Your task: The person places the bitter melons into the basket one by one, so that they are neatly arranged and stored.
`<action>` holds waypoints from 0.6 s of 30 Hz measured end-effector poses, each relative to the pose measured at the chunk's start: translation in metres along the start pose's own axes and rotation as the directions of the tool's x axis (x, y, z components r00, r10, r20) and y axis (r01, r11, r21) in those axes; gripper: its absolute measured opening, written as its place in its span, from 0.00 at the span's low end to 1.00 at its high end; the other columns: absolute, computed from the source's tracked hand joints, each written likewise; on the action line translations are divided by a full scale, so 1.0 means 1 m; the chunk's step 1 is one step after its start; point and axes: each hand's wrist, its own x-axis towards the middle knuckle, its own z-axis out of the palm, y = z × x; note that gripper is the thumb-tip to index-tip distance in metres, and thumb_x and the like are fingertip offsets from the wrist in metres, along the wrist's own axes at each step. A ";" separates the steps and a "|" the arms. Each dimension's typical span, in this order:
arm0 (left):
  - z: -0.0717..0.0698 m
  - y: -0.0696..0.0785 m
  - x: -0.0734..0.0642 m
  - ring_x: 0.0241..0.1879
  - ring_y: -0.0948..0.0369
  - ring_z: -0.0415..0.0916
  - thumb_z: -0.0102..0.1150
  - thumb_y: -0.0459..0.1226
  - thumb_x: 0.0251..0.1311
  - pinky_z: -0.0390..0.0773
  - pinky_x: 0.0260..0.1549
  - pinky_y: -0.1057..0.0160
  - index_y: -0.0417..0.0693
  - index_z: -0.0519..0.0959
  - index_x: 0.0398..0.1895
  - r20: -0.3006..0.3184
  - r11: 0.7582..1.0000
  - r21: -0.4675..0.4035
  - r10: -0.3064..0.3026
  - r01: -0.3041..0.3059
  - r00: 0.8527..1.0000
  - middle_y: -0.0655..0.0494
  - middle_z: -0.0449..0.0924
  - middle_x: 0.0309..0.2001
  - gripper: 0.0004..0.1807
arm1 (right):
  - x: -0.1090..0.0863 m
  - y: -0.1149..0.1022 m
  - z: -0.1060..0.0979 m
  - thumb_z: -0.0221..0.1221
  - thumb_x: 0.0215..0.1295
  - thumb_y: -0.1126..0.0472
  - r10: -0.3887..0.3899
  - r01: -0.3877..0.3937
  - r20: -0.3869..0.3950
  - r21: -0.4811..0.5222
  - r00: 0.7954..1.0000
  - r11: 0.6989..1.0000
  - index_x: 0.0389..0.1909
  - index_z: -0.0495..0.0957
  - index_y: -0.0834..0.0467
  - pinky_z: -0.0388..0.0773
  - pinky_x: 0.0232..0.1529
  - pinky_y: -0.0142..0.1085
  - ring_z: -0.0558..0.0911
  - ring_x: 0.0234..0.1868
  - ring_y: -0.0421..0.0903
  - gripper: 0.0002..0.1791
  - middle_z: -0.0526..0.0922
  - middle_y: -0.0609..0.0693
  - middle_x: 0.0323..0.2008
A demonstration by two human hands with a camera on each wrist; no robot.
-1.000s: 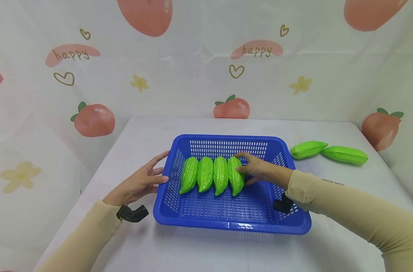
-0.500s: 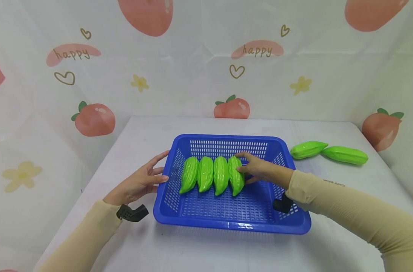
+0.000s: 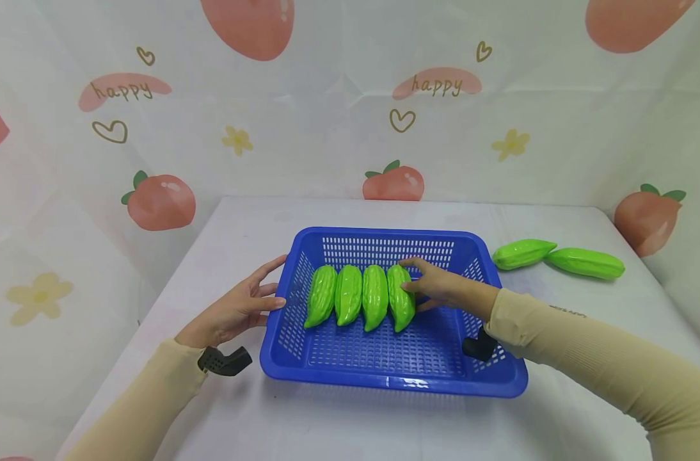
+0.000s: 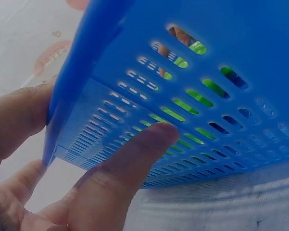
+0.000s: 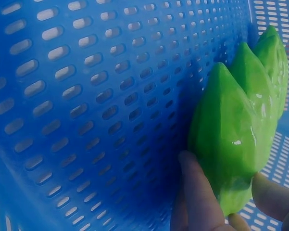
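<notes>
Several bright green, ridged bitter melons (image 3: 348, 296) lie side by side in a blue plastic basket (image 3: 393, 383). At the right end of the row, my right hand (image 3: 436, 285) pinches the last bitter melon (image 3: 401, 299) between thumb and fingers. The right wrist view shows fingers and thumb on either side of this bitter melon (image 5: 226, 130), against the perforated basket floor. My left hand (image 3: 237, 312) touches the basket's left side with fairly straight fingers. In the left wrist view, its thumb (image 4: 134, 166) lies along the outer wall and another finger meets the rim.
Two more green bitter melons, one (image 3: 523, 253) nearer the basket and one (image 3: 586, 262) farther right, lie on the white-covered table (image 3: 350, 426) beyond the basket's right side. A printed white backdrop (image 3: 315, 128) hangs behind the table.
</notes>
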 end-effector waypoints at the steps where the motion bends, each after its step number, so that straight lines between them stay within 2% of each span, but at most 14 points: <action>1: 0.000 0.000 0.000 0.52 0.49 0.80 0.61 0.34 0.62 0.80 0.49 0.46 0.69 0.41 0.77 0.000 1.000 0.000 0.001 -0.001 1.000 0.35 0.61 0.69 0.49 | 0.000 0.000 0.000 0.46 0.73 0.68 0.000 0.000 -0.001 0.002 1.000 1.000 0.74 0.48 0.55 0.75 0.56 0.58 0.66 0.66 0.70 0.32 0.55 0.72 0.68; 18: 0.000 0.000 0.000 0.51 0.49 0.81 0.61 0.34 0.62 0.80 0.49 0.46 0.69 0.41 0.77 0.007 1.000 -0.006 0.006 -0.006 1.000 0.34 0.61 0.69 0.49 | -0.001 0.000 0.000 0.47 0.72 0.69 -0.019 0.019 0.009 0.008 1.000 1.000 0.74 0.48 0.56 0.75 0.57 0.57 0.66 0.65 0.70 0.32 0.58 0.74 0.67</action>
